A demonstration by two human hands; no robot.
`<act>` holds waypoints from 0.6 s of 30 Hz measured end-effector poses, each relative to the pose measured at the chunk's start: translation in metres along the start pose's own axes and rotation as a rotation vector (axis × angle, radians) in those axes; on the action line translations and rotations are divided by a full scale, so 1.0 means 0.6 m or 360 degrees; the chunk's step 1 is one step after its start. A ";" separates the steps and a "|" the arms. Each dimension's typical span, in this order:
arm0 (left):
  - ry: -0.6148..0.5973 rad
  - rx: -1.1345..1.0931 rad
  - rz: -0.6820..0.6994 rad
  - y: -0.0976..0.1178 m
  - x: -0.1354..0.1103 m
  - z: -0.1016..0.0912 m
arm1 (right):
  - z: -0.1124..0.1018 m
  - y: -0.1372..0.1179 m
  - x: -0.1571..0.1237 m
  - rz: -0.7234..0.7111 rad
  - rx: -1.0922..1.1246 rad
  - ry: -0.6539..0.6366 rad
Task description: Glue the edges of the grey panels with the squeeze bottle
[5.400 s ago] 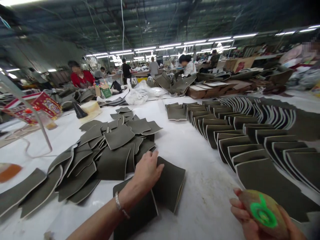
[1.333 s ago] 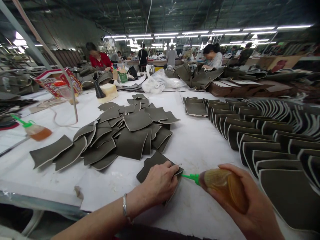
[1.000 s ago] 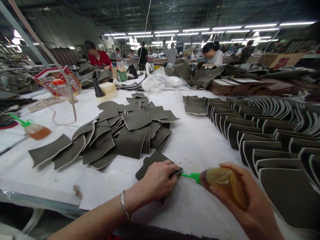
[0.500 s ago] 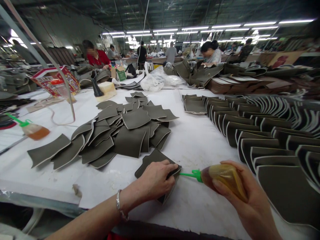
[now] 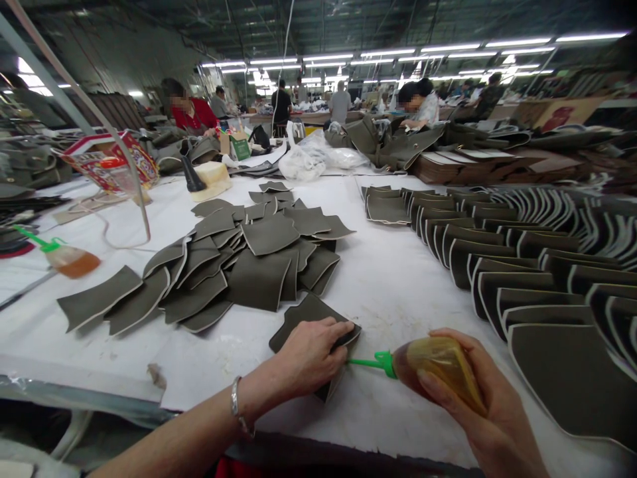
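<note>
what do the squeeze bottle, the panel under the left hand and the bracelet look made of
Squeeze bottle: probably plastic, glossy and translucent, as its wall shines and looks see-through. Its green nozzle: likely opaque plastic, evenly coloured. Panel: perhaps leather or a synthetic, matte to satin, with a smooth grey-green face. Bracelet: probably silver-coloured metal, shiny, given its bright glints.

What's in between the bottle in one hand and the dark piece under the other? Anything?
Nothing I can see. The green spout of the bottle in the right hand reaches close to the dark piece, beside the left hand. I can't tell if it touches.
</note>
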State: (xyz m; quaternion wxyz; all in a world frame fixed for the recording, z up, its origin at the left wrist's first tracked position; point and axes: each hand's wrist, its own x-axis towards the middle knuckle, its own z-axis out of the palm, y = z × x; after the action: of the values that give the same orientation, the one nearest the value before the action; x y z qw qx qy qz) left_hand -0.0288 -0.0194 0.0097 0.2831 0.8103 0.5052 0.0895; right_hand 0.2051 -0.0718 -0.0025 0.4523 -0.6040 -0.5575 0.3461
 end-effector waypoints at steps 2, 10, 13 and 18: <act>0.0007 -0.0003 -0.0001 0.000 -0.002 0.000 | 0.004 -0.001 -0.009 0.0039 0.0047 -0.0071; 0.0037 0.0010 0.0007 -0.002 -0.006 0.003 | 0.010 -0.004 -0.021 0.0054 0.0012 -0.0025; 0.0037 0.0030 -0.0014 -0.001 -0.007 0.003 | 0.015 0.001 -0.030 0.0061 0.0101 -0.0114; 0.0016 0.0044 -0.0061 0.004 -0.009 -0.001 | 0.015 0.008 -0.038 0.0061 0.0058 -0.0033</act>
State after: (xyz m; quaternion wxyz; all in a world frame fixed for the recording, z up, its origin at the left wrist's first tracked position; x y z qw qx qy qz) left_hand -0.0297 -0.0246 0.0125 0.2711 0.8039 0.5232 0.0810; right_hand 0.1952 -0.0927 -0.0122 0.4508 -0.6024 -0.5442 0.3711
